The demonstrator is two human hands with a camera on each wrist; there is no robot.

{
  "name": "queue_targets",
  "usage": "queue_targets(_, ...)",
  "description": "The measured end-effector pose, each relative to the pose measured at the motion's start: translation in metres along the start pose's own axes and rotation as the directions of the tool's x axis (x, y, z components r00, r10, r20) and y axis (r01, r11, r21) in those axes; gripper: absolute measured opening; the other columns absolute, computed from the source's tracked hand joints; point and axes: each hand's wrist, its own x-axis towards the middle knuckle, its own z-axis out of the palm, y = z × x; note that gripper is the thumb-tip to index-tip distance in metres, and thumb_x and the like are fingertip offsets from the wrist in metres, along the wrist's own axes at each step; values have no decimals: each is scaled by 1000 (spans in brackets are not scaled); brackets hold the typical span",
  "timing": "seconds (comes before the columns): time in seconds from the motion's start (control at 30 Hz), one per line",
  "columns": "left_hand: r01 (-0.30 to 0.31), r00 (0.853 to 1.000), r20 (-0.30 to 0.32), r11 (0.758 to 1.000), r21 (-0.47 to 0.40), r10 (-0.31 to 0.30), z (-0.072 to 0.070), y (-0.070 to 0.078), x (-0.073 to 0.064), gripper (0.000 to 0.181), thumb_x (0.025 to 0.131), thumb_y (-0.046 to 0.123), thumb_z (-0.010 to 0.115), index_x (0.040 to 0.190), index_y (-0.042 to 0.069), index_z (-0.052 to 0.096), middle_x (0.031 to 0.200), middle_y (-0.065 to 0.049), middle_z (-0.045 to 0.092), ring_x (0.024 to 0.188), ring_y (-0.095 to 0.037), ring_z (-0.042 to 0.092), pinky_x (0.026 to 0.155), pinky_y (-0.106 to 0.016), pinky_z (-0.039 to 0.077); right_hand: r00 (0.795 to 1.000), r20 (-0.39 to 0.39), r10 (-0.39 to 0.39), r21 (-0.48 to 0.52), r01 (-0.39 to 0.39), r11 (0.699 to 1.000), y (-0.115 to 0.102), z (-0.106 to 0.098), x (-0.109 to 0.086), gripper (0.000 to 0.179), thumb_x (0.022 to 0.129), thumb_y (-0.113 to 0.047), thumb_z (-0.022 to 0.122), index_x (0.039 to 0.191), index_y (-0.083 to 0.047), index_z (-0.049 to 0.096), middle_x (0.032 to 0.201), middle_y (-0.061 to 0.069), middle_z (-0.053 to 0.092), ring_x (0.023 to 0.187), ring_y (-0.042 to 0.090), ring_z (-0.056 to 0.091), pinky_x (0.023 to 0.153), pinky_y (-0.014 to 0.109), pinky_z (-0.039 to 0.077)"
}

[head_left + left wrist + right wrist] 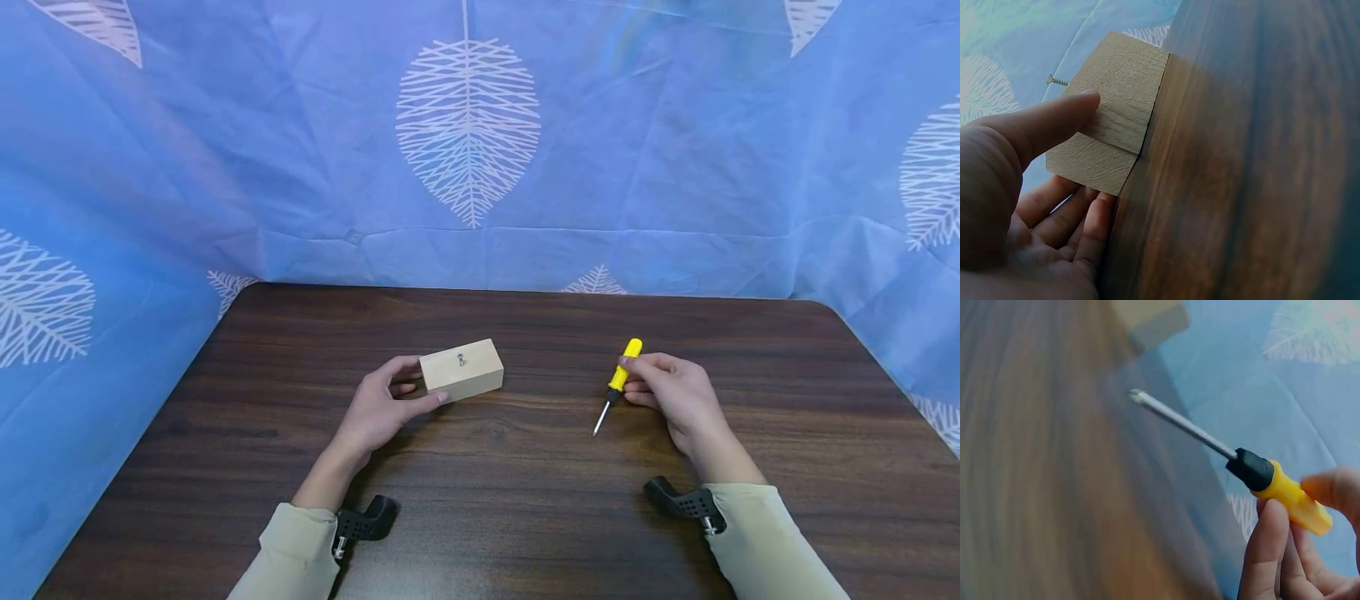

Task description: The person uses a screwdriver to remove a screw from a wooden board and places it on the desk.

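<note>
A pale wooden block [468, 383] lies on the dark table, left of the middle. From its top face a small screw [461, 360] sticks up; the left wrist view shows the head and thread of this screw [1057, 81] standing out of the wood. My left hand [386, 408] grips the block's left end, thumb on the near side and fingers behind. To the right, my right hand [675, 396] holds a screwdriver [626, 367] by its yellow handle, between thumb and fingers. Its metal shaft [1185, 428] points down toward the table, apart from the block.
The dark wood-grain table [495, 500] ends at a back edge against a blue cloth [322, 150] with white leaf prints. Black wrist mounts [367, 521] sit at both sleeve cuffs.
</note>
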Motion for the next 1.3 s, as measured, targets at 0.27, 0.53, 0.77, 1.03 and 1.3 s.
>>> queue_targets(0.27,2,1000,-2,1000,-10,-2,0,-1,1,64,92,31,88,150,20,61,153,-11,59,139,-37,59,116,-55,51,994,94,-62,333,28,942,-19,14,-9,51,105,-32,73,141,-3,54,104,-7,71,89,4,70,85,16,62)
queue_targets(0.53,-12,1000,-4,1000,-8,12,1,-2,5,65,92,30,88,150,20,61,152,-9,61,136,-35,60,116,-54,50,973,-30,-228,400,220,890,-46,54,-14,28,105,-21,73,123,-5,58,102,-7,78,84,4,74,83,18,64)
queue_targets(0.77,0,1000,-17,1000,-2,0,2,-3,5,64,91,31,89,149,20,62,150,-9,63,136,-34,62,116,-54,50,925,-128,-359,304,381,873,-72,95,-14,23,105,-15,71,125,-9,61,101,-4,76,83,9,75,85,25,66)
queue_targets(1.03,13,1000,-27,1000,24,-12,2,-3,2,64,92,33,88,149,19,62,150,-10,63,136,-35,62,117,-55,50,829,-113,-548,206,559,803,-99,129,-25,28,103,-7,73,126,2,59,109,11,71,84,13,76,82,28,67)
queue_targets(1.3,7,1000,-18,1000,15,-7,2,-2,2,64,92,34,88,149,21,62,149,-10,63,136,-34,62,115,-56,51,779,-22,-627,94,626,774,-101,143,-29,29,102,-7,74,127,0,61,108,18,74,88,38,77,79,32,68)
